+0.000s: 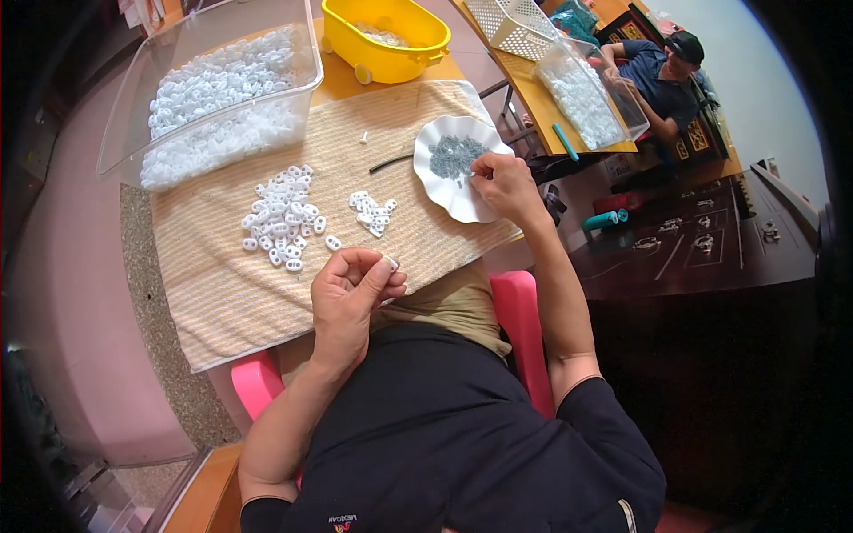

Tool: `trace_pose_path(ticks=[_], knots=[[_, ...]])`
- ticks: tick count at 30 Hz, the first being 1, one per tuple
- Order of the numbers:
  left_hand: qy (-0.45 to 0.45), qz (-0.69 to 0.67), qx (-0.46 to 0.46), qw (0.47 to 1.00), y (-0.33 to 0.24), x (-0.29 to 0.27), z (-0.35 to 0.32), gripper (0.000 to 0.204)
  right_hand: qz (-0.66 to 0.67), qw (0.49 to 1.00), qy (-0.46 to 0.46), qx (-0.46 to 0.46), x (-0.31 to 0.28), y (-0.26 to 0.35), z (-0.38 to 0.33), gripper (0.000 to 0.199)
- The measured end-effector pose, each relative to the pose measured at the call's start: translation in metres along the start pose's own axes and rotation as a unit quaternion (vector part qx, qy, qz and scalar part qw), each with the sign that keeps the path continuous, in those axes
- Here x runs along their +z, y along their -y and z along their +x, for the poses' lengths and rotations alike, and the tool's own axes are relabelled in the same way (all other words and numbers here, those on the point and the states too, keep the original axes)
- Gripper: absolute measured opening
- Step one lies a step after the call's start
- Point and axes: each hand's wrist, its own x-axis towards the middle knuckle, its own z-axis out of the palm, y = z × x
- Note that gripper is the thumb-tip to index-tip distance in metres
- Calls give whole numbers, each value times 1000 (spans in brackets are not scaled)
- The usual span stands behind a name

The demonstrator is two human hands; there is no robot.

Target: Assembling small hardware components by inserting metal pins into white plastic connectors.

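My left hand is closed, pinching a small white plastic piece between thumb and forefinger above the near edge of the towel. At the right, my right hand reaches over the rim of a white scalloped plate; its fingertips are pinched together, and what they hold is too small to make out. A heap of tiny grey metal-looking parts lies in that plate. Left of it sit a pile of white oval pieces with two holes and a smaller cluster of white pieces.
A striped towel covers the table. Behind stand a clear bin of white pieces and a yellow tub. A thin black stick touches the plate. At another table, a person sits by a second bin.
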Motion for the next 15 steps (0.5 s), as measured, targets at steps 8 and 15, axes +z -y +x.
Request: trace_pose_path(ticks=[8,15], knots=[[-4,10,2,1000,-1,1,-1,13,-37,997,71,3,-9,12,4,18],[-8,17,-1,1000,-1,1,-1,16,-81,993,76,-49,-10,11,4,16]])
